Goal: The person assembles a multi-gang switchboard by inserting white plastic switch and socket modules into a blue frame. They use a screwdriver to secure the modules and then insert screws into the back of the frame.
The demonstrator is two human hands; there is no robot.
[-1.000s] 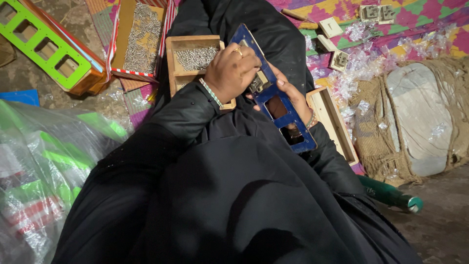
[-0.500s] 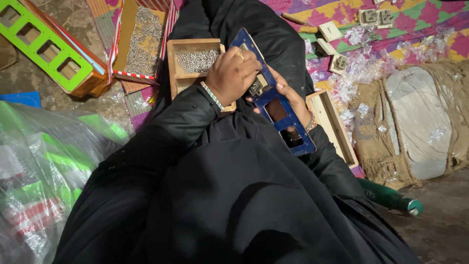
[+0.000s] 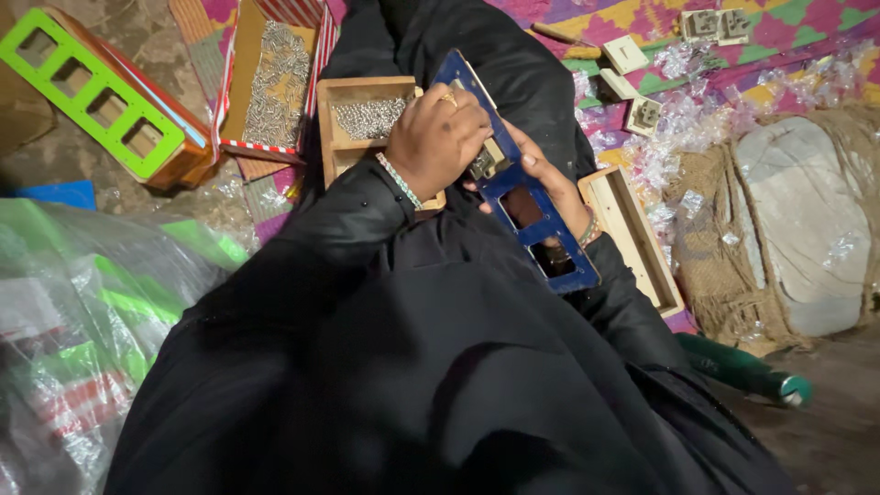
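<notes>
Work area is at floor level; a patterned woven mat (image 3: 788,37) in pink, yellow and green covers the upper part, with bare ground (image 3: 843,431) at lower right; clear plastic wrappers (image 3: 697,137) lie scattered over the mat; several small cream switch parts (image 3: 626,55) lie among them; a burlap sack (image 3: 779,229) sits at right; a dark green bottle (image 3: 744,369) lies on the ground below it; a green plastic frame (image 3: 87,87) with rectangular openings rests on an orange box at upper left; a red-and-white striped carton (image 3: 275,82) holds many small metal screws; clear plastic bags (image 3: 82,339) fill the lower left; an empty narrow wooden tray (image 3: 637,240) lies just beside the right forearm.

The person wears black sleeves; a small wooden box (image 3: 367,119) of screws sits just beyond the left hand.

The left hand (image 3: 435,137) is raised over the lap, knuckles up, beaded bracelet at the wrist, ring on one finger; its fingers are curled together and pressed onto a small pale switch part (image 3: 486,163) seated in the blue plastic frame (image 3: 518,197); the right hand (image 3: 550,179) lies under that frame, fingers closed around its edge, supporting it; the frame is tilted across the lap, between both hands.
</notes>
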